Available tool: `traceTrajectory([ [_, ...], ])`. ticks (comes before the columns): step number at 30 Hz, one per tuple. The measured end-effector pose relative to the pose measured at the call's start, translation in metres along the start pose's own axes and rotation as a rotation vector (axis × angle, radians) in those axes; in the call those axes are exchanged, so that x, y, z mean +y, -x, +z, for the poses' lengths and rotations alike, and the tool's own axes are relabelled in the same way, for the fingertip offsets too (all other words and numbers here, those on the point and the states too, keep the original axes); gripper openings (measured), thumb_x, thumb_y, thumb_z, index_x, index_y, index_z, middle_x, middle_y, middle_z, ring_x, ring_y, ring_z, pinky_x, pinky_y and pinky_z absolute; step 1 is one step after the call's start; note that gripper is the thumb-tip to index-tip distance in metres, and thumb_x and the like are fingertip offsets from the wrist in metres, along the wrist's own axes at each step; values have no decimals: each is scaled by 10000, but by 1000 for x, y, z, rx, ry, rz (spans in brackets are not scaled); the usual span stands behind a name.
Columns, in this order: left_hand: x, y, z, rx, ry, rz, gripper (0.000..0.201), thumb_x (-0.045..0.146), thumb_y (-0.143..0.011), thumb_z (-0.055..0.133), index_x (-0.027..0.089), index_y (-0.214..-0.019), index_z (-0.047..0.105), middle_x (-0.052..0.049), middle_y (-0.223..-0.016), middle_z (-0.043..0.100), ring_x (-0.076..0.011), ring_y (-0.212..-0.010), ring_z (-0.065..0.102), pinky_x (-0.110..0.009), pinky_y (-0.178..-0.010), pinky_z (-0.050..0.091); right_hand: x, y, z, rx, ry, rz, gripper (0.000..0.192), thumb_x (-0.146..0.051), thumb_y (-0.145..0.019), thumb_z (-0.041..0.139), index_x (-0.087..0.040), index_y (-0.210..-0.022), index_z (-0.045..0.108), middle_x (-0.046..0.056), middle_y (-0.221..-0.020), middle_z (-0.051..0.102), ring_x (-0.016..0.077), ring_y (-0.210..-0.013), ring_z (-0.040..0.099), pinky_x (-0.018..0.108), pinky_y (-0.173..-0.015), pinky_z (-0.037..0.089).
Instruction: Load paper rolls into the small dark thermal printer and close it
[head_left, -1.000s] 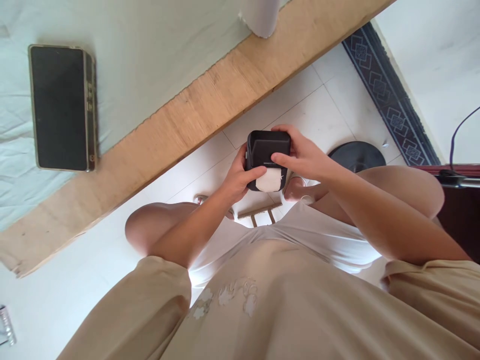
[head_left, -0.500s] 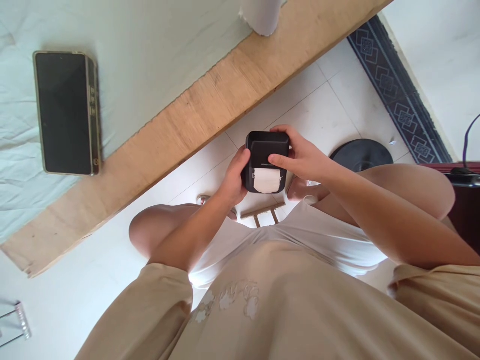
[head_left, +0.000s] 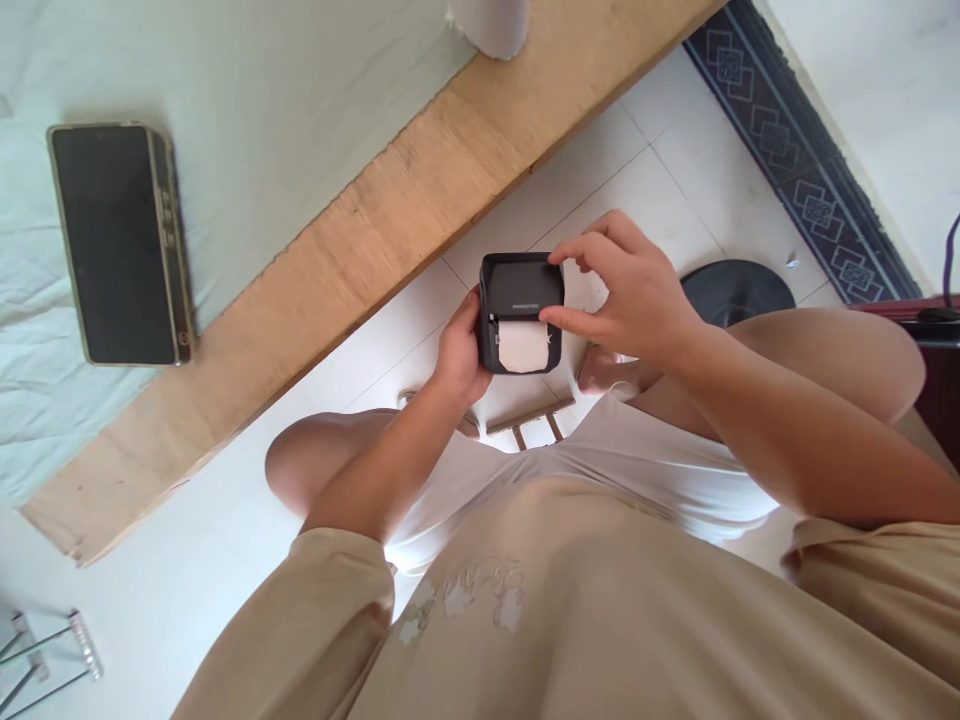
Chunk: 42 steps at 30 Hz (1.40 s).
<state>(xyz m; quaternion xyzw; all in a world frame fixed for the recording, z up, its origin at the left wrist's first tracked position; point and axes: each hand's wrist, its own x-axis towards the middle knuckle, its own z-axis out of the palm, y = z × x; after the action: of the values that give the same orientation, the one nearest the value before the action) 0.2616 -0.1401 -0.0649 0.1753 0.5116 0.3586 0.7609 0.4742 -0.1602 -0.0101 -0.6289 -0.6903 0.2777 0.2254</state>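
Observation:
My left hand (head_left: pixel 459 352) is closed around the left side of a small black receipt printer (head_left: pixel 492 285), held up above the floor beside the table. White paper (head_left: pixel 523 346) shows in the opening at the printer's lower part. Above the paper sits a dark lid (head_left: pixel 519 280) with a thin line of pale lettering. My right hand (head_left: pixel 626 290) grips the lid at its right edge, the thumb at the lower corner and the index finger at the upper corner. Its other fingers are curled clear of the printer.
A wooden table (head_left: pixel 420 180) with a pale cover runs diagonally on the left. On it lie a phone (head_left: pixel 112 245) in a clear case and a white roll (head_left: pixel 491 25) near the edge. A black round base (head_left: pixel 739 292) stands on the floor at right.
My right hand has shifted from holding the printer's right side to pinching the lid's right edge, its other fingers lifted off. The left hand keeps its hold. The whole view has shifted slightly.

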Motion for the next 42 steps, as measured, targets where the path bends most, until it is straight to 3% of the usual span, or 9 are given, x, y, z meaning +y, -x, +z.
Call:
traceTrajectory([
  [4,-1,2,2,-74,-24,-33,394,620,-916,796,249,-1034,728,-39,-1059,844,-323,-1227,804,-410,-979,680,-9,2,-4,121,-121,113,323,-586,-1071,563,-294,-1100,696,50,-807,698,253,-786,680,503,-891,605],
  [8,-3,8,4,-156,-117,-10,535,629,-814,921,247,-1127,715,-47,-1115,849,-327,-1203,809,-404,-974,666,-9,4,-3,153,-126,117,237,-503,-1054,595,-280,-1028,668,54,-1001,798,200,-715,652,455,-823,574],
  [15,-3,17,8,-174,-233,87,529,630,-867,917,272,-1205,724,-39,-1203,813,-291,-1256,770,-358,-1006,632,-14,4,10,-152,428,98,234,-371,-1054,591,-233,-1039,779,74,-1114,838,225,-797,700,360,-646,256],
  [20,-3,16,4,-172,-266,95,511,619,-872,925,268,-1190,733,-35,-1162,788,-270,-1214,758,-329,-979,616,-23,0,17,-303,504,83,195,-335,-1048,592,-235,-1051,759,61,-1064,843,222,-744,685,347,-624,188],
  [25,-2,16,6,-169,-215,21,498,585,-884,924,238,-1183,729,-38,-1097,789,-268,-1144,781,-351,-974,628,-23,-5,8,-288,393,149,293,-281,-866,723,-240,-1155,688,33,-798,741,200,-614,545,325,-640,229],
  [31,0,14,8,-116,-120,-27,429,557,-924,894,239,-1158,726,-29,-1088,818,-261,-1092,809,-335,-891,648,-10,2,-20,-65,-545,368,417,-246,-743,647,-255,-1159,631,-10,-843,704,131,-581,475,292,-580,338],
  [34,2,14,6,-129,-100,-46,414,550,-925,896,250,-1157,729,-32,-1086,830,-265,-1070,824,-319,-811,649,-1,4,-24,33,-773,417,330,-322,-829,662,-262,-1153,643,4,-864,639,131,-625,494,280,-541,353],
  [38,3,14,8,-124,-54,-50,421,536,-916,907,239,-1153,725,-38,-1075,834,-277,-1083,833,-338,-852,663,3,2,-23,68,-651,177,387,-498,-886,853,-270,-1092,619,24,-969,671,140,-724,576,315,-641,519],
  [42,2,17,10,-147,-53,-31,453,544,-900,916,229,-1161,722,-39,-1072,834,-274,-1079,829,-347,-890,655,-20,-4,-33,103,-473,-110,316,-450,-939,820,-287,-1143,642,71,-1243,725,204,-1052,720,359,-848,643],
])
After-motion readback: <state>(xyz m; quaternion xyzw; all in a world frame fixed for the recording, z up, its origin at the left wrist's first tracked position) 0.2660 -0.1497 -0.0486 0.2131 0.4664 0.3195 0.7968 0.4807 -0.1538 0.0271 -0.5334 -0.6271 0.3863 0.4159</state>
